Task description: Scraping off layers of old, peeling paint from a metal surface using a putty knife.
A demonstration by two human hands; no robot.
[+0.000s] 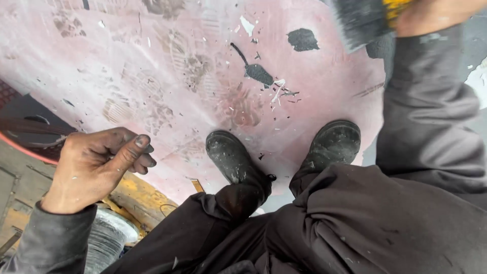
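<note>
A pink, dusty panel [167, 61] fills the far part of the view, marked with boot prints and scattered with pale flakes [280, 91] and dark patches where the coating is gone. Two black boots [284, 152] are planted on its near edge, knees bent, so the person is crouched or seated over the surface, probably to keep the work within arm's reach.

The left hand [96, 165] is held low at the near left, off the panel. Its fingers are curled loosely together with the thumb laid across them; nothing can be seen clamped in them. It hangs above a yellow, worn part [142, 195] and a silvery ribbed cylinder [109, 236], touching neither as far as can be told. It seems to be kept out of the way.

The right hand [436, 15] is raised at the far right, mostly cut off by the frame edge. A tool with a yellow handle [395, 6] and a dark, bristly head, apparently a brush [360, 20], is gripped in it, though the fingers themselves cannot be made out. The brush is blurred and held just above the panel's far right part, near a bare dark patch [303, 39], head pointing down toward the surface.

Dark sleeves and trousers, flecked with dust, are seen in the near right.
</note>
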